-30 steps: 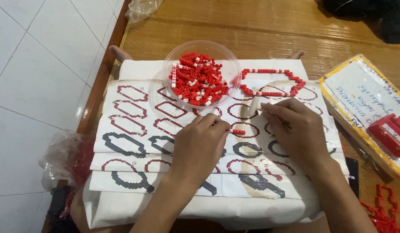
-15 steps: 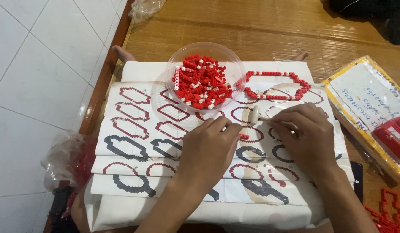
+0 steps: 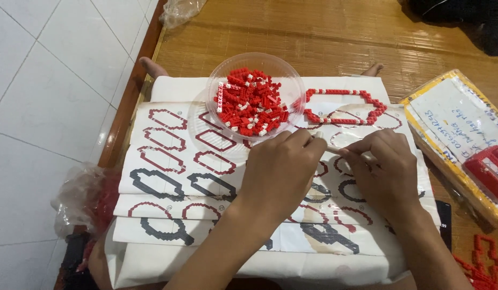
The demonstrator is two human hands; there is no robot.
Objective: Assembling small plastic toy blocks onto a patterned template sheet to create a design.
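Note:
My left hand (image 3: pixel 281 172) and my right hand (image 3: pixel 386 172) meet over a white instruction sheet (image 3: pixel 168 156) printed with red and black outlines. Their fingertips pinch a small whitish piece (image 3: pixel 335 149) between them; its exact shape is too small to tell. Just beyond my left hand stands a clear plastic bowl (image 3: pixel 292 75) filled with several small red and white bricks (image 3: pixel 251 102). A flat red brick ring (image 3: pixel 343 104) with a few white bricks lies on the sheet to the right of the bowl.
A yellow-edged box (image 3: pixel 453 123) with a red part sits at the right. More red brick pieces (image 3: pixel 482 263) lie at the lower right. A plastic bag (image 3: pixel 85 198) rests at the left by the white tiled floor (image 3: pixel 50 80). Bamboo matting (image 3: pixel 324 32) stretches beyond.
Both hands have risen slightly toward the bowl and closed together, fingertips now pinching the small piece between them.

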